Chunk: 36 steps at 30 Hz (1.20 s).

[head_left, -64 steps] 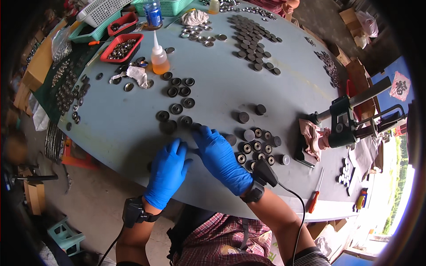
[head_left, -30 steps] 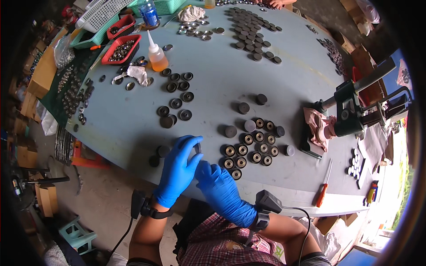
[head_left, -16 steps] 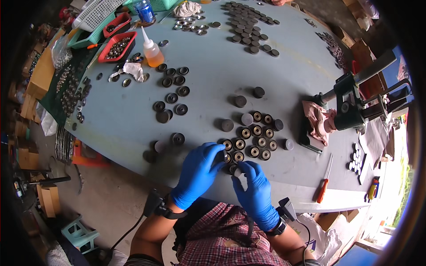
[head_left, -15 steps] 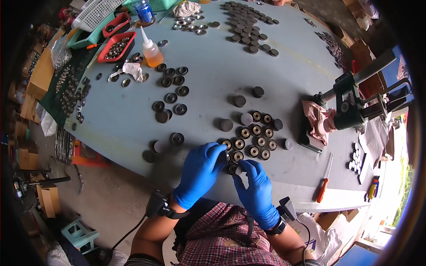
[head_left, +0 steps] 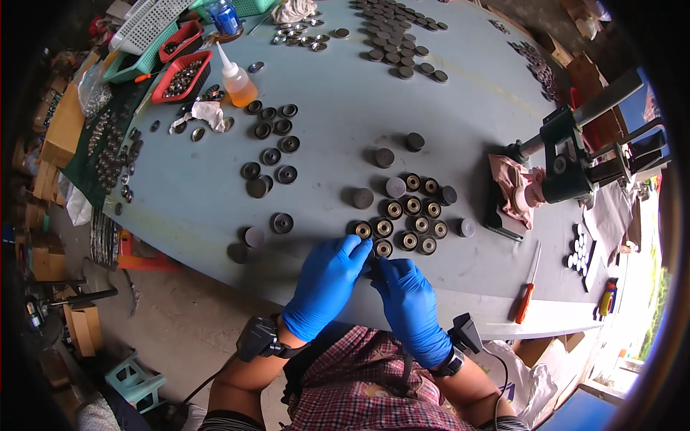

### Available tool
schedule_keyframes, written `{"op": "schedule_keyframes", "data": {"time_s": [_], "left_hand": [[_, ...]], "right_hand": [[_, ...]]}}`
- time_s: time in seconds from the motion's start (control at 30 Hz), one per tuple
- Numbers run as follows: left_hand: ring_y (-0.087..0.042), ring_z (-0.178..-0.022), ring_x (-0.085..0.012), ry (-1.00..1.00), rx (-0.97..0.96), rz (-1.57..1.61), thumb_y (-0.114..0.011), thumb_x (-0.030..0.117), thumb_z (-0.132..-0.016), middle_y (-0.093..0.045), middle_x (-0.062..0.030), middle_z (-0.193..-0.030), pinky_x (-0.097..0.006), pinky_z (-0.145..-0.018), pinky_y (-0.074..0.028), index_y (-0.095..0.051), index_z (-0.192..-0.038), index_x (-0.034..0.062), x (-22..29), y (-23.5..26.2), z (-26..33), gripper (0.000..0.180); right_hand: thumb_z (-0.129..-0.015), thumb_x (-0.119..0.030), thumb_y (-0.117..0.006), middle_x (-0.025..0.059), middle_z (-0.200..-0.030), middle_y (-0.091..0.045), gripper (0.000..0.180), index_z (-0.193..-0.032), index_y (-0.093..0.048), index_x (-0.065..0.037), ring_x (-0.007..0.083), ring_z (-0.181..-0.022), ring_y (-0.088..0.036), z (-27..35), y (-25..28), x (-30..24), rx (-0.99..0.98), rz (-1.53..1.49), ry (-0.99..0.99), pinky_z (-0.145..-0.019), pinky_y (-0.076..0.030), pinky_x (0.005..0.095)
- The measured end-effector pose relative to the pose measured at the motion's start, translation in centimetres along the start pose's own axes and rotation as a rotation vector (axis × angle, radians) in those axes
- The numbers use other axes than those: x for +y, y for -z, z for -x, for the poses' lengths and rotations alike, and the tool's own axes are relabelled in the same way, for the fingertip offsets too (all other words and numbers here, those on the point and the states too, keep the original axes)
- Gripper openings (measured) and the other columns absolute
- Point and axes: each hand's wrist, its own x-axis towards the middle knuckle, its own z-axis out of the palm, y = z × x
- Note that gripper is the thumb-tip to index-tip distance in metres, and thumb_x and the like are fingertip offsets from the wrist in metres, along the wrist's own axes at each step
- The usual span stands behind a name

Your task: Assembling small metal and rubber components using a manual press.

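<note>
My left hand (head_left: 327, 280), in a blue glove, is closed with thumb and fingers pinched together at the table's near edge. Facing it, my right hand (head_left: 413, 305), gloved too, has its fingers curled in and closed. Their fingertips almost meet over a small dark part, mostly hidden by the gloves; its kind I cannot make out. Just beyond the fingers lies a cluster of round black cups with brass-coloured rings inside (head_left: 409, 240). One such ringed cup (head_left: 361, 230) sits right by my left fingertips. Plain dark discs (head_left: 395, 187) stand around the cluster.
A green hand press (head_left: 564, 158) with a pink cloth (head_left: 514, 188) stands at the right. Near it lie an orange-handled screwdriver (head_left: 525, 302) and a yellow-red cutter (head_left: 607, 298). Black cups (head_left: 282, 223), an amber-filled squeeze bottle (head_left: 238, 87) and red trays (head_left: 181, 75) are at the left.
My hands have come closer together, and the right fingers have curled in further. The dark round part between them is now more covered. The whole view has shifted slightly.
</note>
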Motion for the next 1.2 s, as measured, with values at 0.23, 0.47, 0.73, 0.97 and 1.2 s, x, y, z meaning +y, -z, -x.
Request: {"op": "schedule_keyframes", "data": {"time_s": [0.23, 0.47, 0.73, 0.97, 1.2], "left_hand": [[-0.064, -0.094, -0.0298, 0.035, 0.031, 0.146, -0.072, 0.003, -0.078, -0.063, -0.0089, -0.107, -0.039, -0.080, -0.053, -0.065, -0.119, 0.0044, -0.7, -0.3, -0.1, 0.042], [-0.063, -0.088, -0.0302, -0.026, -0.028, 0.009, -0.067, 0.004, -0.080, -0.061, -0.0114, -0.100, -0.040, -0.075, -0.053, -0.064, -0.114, 0.0004, -0.3, 0.6, -0.7, 0.034], [-0.058, -0.084, -0.0281, 0.002, -0.135, -0.126, -0.064, 0.008, -0.081, -0.053, -0.0106, -0.094, -0.040, -0.075, -0.049, -0.061, -0.106, 0.0018, 1.4, 0.1, 0.6, 0.026], [-0.055, -0.089, -0.0286, -0.051, -0.022, 0.046, -0.067, 0.007, -0.078, -0.053, -0.0102, -0.095, -0.039, -0.081, -0.047, -0.059, -0.100, 0.0026, 2.7, -2.2, 1.4, 0.024], [-0.058, -0.094, -0.0306, 0.015, 0.178, 0.338, -0.077, 0.013, -0.074, -0.061, -0.0087, -0.101, -0.041, -0.081, -0.050, -0.065, -0.105, 0.0034, 1.3, -3.5, 2.2, 0.034]], "right_hand": [[-0.081, -0.016, -0.072, 0.0117, -0.093, -0.059, 0.033, -0.110, -0.062, -0.006, 0.0297, -0.080, -0.061, -0.2, -1.0, -0.2, 0.107, 0.019, 0.050, -0.068, -0.050, 0.0401], [-0.080, -0.014, -0.070, 0.0106, -0.087, -0.055, 0.026, -0.103, -0.062, -0.005, 0.0284, -0.076, -0.059, -0.6, -0.8, -0.1, 0.048, 0.064, 0.038, -0.065, -0.048, 0.0399], [-0.080, -0.016, -0.071, 0.0111, -0.090, -0.055, 0.029, -0.106, -0.062, -0.007, 0.0301, -0.081, -0.060, 1.9, 2.6, 3.3, -0.070, 0.195, 0.006, -0.067, -0.049, 0.0417], [-0.080, -0.006, -0.071, 0.0121, -0.095, -0.063, 0.032, -0.112, -0.065, -0.002, 0.0316, -0.082, -0.063, 3.9, 7.1, 10.1, 0.152, 0.188, -0.191, -0.072, -0.050, 0.0392], [-0.080, -0.017, -0.075, 0.0173, -0.116, -0.060, 0.058, -0.132, -0.054, -0.002, 0.0352, -0.104, -0.058, 3.7, 7.9, 9.6, 0.205, 0.407, -0.170, -0.089, -0.047, 0.0424]]}}
